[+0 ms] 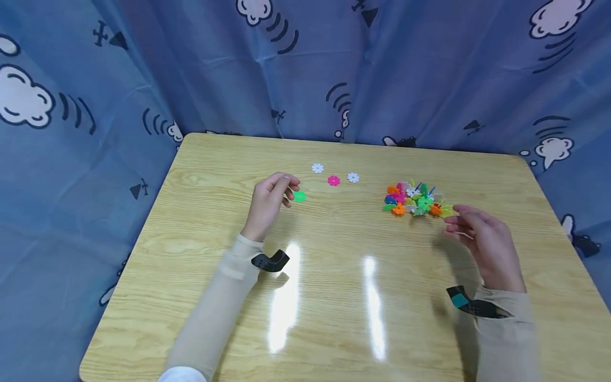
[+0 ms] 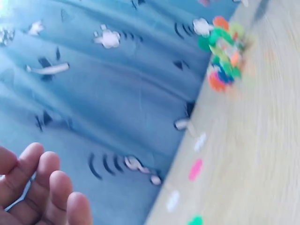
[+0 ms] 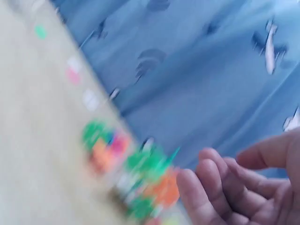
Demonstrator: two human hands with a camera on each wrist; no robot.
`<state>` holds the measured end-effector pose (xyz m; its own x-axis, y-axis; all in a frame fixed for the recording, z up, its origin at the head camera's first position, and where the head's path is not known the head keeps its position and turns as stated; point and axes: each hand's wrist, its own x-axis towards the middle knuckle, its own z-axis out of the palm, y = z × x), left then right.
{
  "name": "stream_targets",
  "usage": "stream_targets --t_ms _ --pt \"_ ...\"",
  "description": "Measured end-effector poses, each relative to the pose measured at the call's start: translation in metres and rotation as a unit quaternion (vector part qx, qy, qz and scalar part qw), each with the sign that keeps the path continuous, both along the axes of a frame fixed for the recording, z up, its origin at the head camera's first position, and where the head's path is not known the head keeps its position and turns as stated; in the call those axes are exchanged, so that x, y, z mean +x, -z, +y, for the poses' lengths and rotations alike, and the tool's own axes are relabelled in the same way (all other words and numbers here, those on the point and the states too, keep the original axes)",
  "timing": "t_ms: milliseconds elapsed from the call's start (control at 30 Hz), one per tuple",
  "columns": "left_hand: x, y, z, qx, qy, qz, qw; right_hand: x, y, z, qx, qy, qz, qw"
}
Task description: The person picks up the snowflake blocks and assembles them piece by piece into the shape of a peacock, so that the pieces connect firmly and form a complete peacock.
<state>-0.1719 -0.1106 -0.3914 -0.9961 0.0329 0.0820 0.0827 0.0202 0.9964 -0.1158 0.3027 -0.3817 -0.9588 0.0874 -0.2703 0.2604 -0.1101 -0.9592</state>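
My left hand [image 1: 271, 200] hovers over the table with loosely bent fingers and nothing in them. Right beside its fingertips lies a green snowflake-shaped plastic disc [image 1: 299, 196]. In the left wrist view, the fingers [image 2: 60, 187] show bare, with the discs off to the right. On the other side, my right hand [image 1: 487, 239] is at the right end of a heap of coloured snowflake discs [image 1: 424, 203]. Its fingertips overlap a yellow disc [image 1: 446, 211] at the heap's edge. The right wrist view shows these fingers [image 3: 211, 180] relaxed and holding nothing.
A pink disc [image 1: 333, 181] lies between a white disc [image 1: 317, 168] and another white disc [image 1: 353, 177] toward the table's back. Behind the wooden table [image 1: 334, 297] hangs a blue patterned curtain [image 1: 305, 74], close along its back edge.
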Motion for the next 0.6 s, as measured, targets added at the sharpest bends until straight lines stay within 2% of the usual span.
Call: stream_targets --t_ms 67,133,200,300,400,500,600 --pt "-0.006 0.01 -0.002 -0.025 -0.009 -0.02 0.9994 -0.003 -0.015 -0.014 0.032 -0.007 0.034 0.9989" --pt "-0.011 0.022 -0.006 -0.055 -0.014 -0.046 0.9973 -0.012 -0.026 -0.034 0.09 -0.041 0.05 0.9938" --pt "-0.016 0.035 -0.009 -0.092 -0.015 -0.066 0.9935 -0.025 -0.033 -0.058 0.144 -0.084 0.048 0.9848" --pt "-0.021 0.052 -0.012 -0.152 -0.008 -0.076 0.9854 -0.051 -0.029 -0.093 0.212 -0.162 0.038 0.9629" --pt "-0.025 0.062 -0.009 -0.207 -0.003 -0.066 0.9761 -0.082 -0.012 -0.124 0.246 -0.218 0.019 0.9443" --pt "-0.028 0.066 -0.002 -0.262 0.008 -0.062 0.9631 -0.11 0.01 -0.148 0.323 -0.249 0.01 0.913" --pt "-0.032 0.064 0.007 -0.329 0.028 -0.064 0.9417 -0.131 0.029 -0.163 0.408 -0.264 0.016 0.874"
